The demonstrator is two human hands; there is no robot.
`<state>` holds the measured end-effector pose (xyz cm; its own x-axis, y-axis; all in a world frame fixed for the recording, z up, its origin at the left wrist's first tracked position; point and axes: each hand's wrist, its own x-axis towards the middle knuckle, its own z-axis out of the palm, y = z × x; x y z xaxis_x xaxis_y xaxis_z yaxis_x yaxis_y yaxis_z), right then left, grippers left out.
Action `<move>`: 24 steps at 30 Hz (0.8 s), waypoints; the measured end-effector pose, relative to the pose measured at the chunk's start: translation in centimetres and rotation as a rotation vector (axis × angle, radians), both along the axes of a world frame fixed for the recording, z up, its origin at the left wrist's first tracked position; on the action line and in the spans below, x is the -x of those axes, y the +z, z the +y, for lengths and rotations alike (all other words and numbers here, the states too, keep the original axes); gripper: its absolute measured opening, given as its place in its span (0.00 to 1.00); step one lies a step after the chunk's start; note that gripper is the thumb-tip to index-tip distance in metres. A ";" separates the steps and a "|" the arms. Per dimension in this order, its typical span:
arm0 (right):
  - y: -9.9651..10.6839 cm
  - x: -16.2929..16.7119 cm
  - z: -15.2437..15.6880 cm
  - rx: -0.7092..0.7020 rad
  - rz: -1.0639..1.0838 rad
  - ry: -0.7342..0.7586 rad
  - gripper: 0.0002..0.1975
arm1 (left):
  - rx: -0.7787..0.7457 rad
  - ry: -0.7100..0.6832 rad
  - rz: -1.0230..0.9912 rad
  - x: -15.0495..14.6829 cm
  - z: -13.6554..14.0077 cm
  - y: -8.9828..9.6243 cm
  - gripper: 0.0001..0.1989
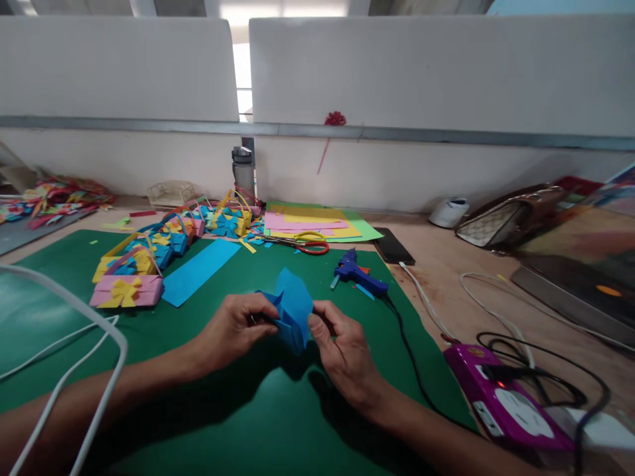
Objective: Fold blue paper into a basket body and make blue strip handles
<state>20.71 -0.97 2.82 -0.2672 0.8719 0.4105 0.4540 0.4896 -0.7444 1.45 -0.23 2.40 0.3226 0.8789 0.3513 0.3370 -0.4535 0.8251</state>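
Note:
A folded piece of blue paper (294, 307) is held above the green mat (278, 410), between both hands. My left hand (243, 324) pinches its left side between thumb and fingers. On its right edge, my right hand (342, 344) grips with the thumb in front and the fingers behind. The paper's folds stand partly opened at the top. Behind my left hand, a flat blue paper strip (201, 271) lies on the mat. To the right, beyond my right hand, rests a blue hot glue gun (358, 272) with its cord running forward.
Several small paper baskets (131, 291) line the mat's left side. Scissors (302, 244) lie before stacked coloured paper (317, 221). A bottle (243, 168) stands at the back. A phone (394, 246), a purple power strip (506, 396) and cables are rightward. A white cable (116, 337) crosses the left foreground.

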 end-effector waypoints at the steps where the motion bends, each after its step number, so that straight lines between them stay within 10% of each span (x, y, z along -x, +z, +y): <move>1: 0.1 0.0 0.0 0.020 0.012 -0.003 0.09 | -0.002 -0.010 -0.025 0.1 0.2 0.1 0.01; 14: 0.7 0.1 0.1 0.235 0.094 0.024 0.09 | 0.142 -0.115 -0.003 0.5 0.0 1.6 0.05; 24: -0.1 0.0 0.4 0.147 0.016 -0.010 0.15 | -0.380 -0.084 0.242 -0.3 -1.7 -0.3 0.07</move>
<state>20.76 -0.52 2.69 -0.2522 0.9255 0.2826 0.4458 0.3704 -0.8149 1.74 -1.97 2.14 0.4998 0.6695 0.5495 0.4489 -0.7428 0.4967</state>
